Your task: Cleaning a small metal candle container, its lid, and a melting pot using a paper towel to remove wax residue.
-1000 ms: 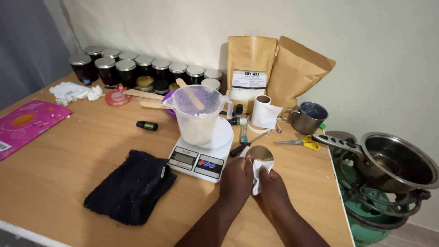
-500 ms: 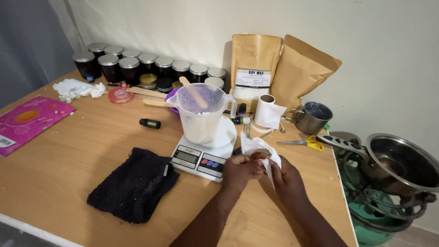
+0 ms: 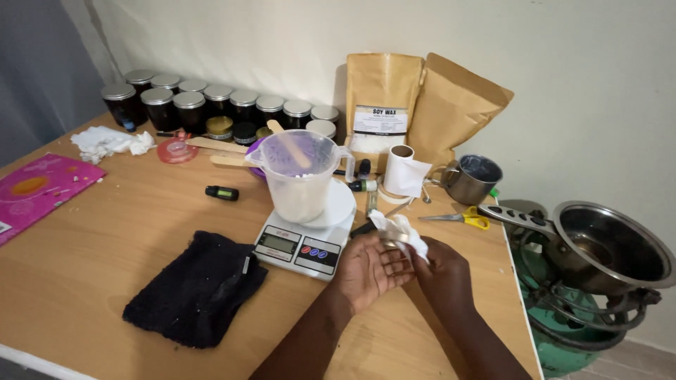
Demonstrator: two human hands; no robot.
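Hands low at centre, over the table's [image 3: 105,239] near right part. Left hand [image 3: 367,271] palm up, fingers spread loosely, touching the tissue's lower edge. Right hand [image 3: 442,271] pinching a crumpled white tissue [image 3: 398,231], which sticks up between the two hands, just right of the scale [image 3: 304,239]. Something small and round half hidden under the tissue, too covered to tell.

On the scale: clear plastic jug [image 3: 299,176] holding white flakes, wooden stick [image 3: 287,143] leaning inside. Left of the scale, black cloth [image 3: 197,287] lying flat. Further left, small dark bottle [image 3: 222,193] on its side, then pink sheet [image 3: 39,190] at the table's left edge. White crumpled paper [image 3: 109,143] and a pink round lid [image 3: 177,150] near the back left.

Along the wall, rows of dark jars [image 3: 204,105] with silver lids. Right of them, two brown paper bags [image 3: 422,105] standing upright, one with a white label. In front of the bags, white roll [image 3: 405,171] and metal cup [image 3: 473,178]. Yellow-handled scissors [image 3: 461,218] lying just beyond the right hand.

Off the table's right edge, steel pot [image 3: 612,246] sitting on a burner above a green gas cylinder [image 3: 563,352]
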